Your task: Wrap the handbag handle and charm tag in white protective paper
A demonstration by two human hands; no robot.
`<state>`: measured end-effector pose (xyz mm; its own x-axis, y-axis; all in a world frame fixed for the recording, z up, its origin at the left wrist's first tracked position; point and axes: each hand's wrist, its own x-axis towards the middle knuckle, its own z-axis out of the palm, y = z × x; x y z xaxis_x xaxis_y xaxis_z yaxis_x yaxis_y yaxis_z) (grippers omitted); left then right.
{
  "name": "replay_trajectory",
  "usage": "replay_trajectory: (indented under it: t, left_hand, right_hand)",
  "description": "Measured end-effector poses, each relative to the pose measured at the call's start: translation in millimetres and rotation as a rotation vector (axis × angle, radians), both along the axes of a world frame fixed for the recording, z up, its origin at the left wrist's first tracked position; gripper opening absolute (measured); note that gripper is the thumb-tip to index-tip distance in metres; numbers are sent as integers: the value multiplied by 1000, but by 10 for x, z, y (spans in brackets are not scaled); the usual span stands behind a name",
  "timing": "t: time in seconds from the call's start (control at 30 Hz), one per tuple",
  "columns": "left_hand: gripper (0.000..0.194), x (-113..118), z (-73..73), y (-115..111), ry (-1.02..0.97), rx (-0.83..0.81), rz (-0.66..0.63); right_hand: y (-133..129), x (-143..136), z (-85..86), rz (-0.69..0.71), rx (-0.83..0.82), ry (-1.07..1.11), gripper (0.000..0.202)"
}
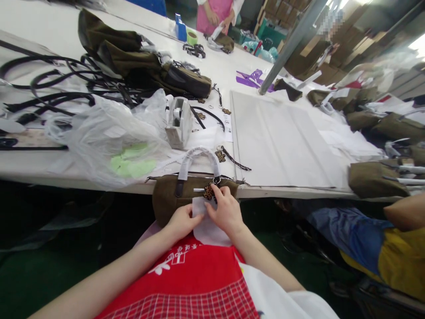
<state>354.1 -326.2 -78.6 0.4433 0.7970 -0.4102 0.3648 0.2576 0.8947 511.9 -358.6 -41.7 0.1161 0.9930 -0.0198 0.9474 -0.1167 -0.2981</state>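
Note:
An olive-brown handbag [166, 195] rests against the table's front edge, its raised handle [199, 153] wrapped in white material. A leopard-print charm [208, 191] hangs near the handle's right base. My right hand [228, 212] has its index finger on the charm, and its thumb lies by a thin white sheet [207, 230] in front of the bag. On the left side of that sheet, my left hand [184, 220] pinches its edge between thumb and fingers. Beyond the bag lies another leopard-print charm [220, 155] with a braided cord.
A tape dispenser [179, 122] stands behind the bag, beside a clear plastic bag [109, 133]. Black straps [59, 95] and olive bags [133, 62] are heaped at left. Grey sheets [279, 137] lie right, near a metal post [288, 44]. Co-workers sit or stand across and at right.

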Motion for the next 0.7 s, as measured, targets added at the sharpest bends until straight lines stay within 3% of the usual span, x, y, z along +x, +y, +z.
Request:
replay_trajectory:
  t: [0.23,0.37,0.5,0.6,0.7]
  left_hand:
    - [23,15,-1,70,-124,-151,55]
    - [32,17,117,180,-214,-281,-33]
    - [29,7,134,261,-107,-196,-185]
    - [23,19,72,264,-75,-128,-170]
    - [27,22,51,241,-222,-187,-126]
  right_hand:
    - [176,-37,55,69,-60,-182,42]
    - [254,16,111,90,-96,-255,39]
    - [331,-58,127,79,-113,-309,40]
    - [382,-134,129,101,-117,-342,28]
    - [435,-80,210,106,-124,-351,25]
